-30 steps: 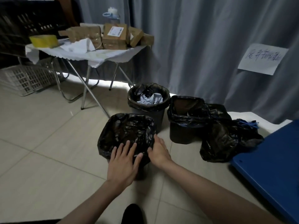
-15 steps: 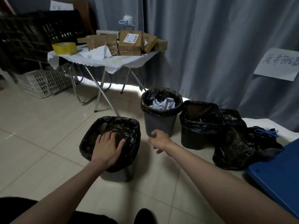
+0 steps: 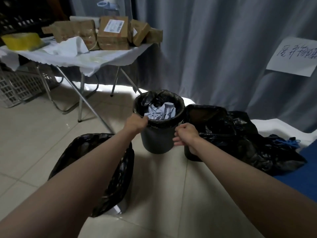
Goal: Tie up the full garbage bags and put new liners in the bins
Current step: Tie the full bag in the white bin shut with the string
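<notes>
Both arms reach forward over the tiled floor (image 3: 34,138) to the round grey bin (image 3: 157,141) standing in the middle of the view. The left hand (image 3: 135,123) grips the bin's near-left rim, fingers curled over the black liner (image 3: 178,107) folded down around the top. The right hand (image 3: 186,134) sits at the bin's right side just under the rim; its fingers are curled and appear to pinch the liner's lower edge, though the contact itself is hard to make out.

Inside the round bin lies crumpled pale paper (image 3: 161,111), filling it close to the rim. Just beside it on the right, touching or nearly so, stands a square bin (image 3: 204,117) with a black liner, its inside dark and its contents not discernible. Against that bin's right side slumps a loose black bag (image 3: 257,152), spreading across the floor to a blue panel (image 3: 298,184) at the right edge.

Near the camera, under the left forearm, a third bin wears a black liner (image 3: 118,177) draped far down its sides.

Open floor runs to the left and between the near bin and the round one. Behind, a folding table (image 3: 89,62) with angled metal legs carries cardboard boxes (image 3: 113,35) and a yellow tape roll (image 3: 20,40); its front leg comes down close to the round bin's left. A grey curtain (image 3: 214,48) closes the back.
</notes>
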Action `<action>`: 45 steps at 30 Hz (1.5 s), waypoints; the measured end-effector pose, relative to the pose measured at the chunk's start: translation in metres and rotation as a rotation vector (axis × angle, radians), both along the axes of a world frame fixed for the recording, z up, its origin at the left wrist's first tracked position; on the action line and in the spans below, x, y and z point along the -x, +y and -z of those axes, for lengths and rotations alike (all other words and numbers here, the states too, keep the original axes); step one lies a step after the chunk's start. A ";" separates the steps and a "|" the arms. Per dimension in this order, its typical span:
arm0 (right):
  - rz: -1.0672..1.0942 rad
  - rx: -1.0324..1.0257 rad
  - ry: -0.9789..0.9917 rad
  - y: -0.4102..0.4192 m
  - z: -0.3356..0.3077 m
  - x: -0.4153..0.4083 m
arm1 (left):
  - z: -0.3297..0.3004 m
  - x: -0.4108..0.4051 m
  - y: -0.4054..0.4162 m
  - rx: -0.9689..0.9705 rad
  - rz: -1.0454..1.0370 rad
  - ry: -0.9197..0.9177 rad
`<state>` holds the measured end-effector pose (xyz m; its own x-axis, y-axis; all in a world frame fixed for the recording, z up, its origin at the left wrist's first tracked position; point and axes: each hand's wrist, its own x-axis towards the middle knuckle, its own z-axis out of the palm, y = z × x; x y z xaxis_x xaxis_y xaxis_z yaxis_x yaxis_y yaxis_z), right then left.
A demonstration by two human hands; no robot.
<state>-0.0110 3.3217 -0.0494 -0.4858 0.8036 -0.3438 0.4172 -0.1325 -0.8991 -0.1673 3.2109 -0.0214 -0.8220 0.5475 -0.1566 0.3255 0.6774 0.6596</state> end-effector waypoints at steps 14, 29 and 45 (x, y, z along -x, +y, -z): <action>0.333 0.155 0.126 0.044 0.011 0.080 | 0.057 0.048 0.058 -0.194 -0.218 -0.170; 0.350 0.234 0.178 -0.034 0.011 0.035 | 0.025 0.038 -0.012 0.314 -0.037 0.211; 0.209 -0.128 -0.230 -0.065 0.006 -0.151 | 0.004 -0.096 -0.049 0.324 0.348 0.284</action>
